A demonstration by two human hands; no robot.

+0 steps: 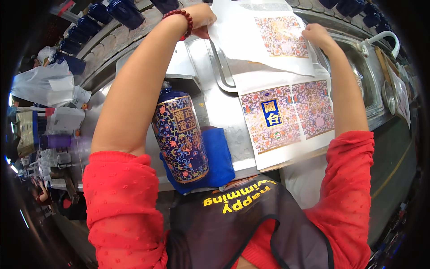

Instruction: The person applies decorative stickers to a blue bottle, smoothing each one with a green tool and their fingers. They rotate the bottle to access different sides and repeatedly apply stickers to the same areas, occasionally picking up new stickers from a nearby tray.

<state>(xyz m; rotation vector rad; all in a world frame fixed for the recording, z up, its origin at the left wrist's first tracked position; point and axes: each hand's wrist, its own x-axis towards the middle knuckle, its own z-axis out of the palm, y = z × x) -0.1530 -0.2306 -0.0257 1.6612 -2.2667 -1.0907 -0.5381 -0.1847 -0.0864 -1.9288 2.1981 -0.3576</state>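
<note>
A white paper sheet [237, 40] with a printed floral panel is held up at the far side of the metal counter. My left hand [202, 21], wearing a dark red bead bracelet, is closed on its left edge. On the right edge, the fingers of my right hand [317, 36] pinch the paper. Underneath lies a printed decal sheet [286, 119] with two colourful floral panels, one bearing a blue and gold label; the upper sheet covers its far part. Left of it, a dark blue bottle [181, 139] with floral decoration rests on a folded blue cloth [220, 157], below my left forearm.
A sink basin [374, 96] with a white curved faucet [383, 38] is at the right. Several dark blue bottles [125, 13] line the far left, more the far right. A clear plastic bag [42, 83] sits at the left. The metal counter [221, 110] runs between.
</note>
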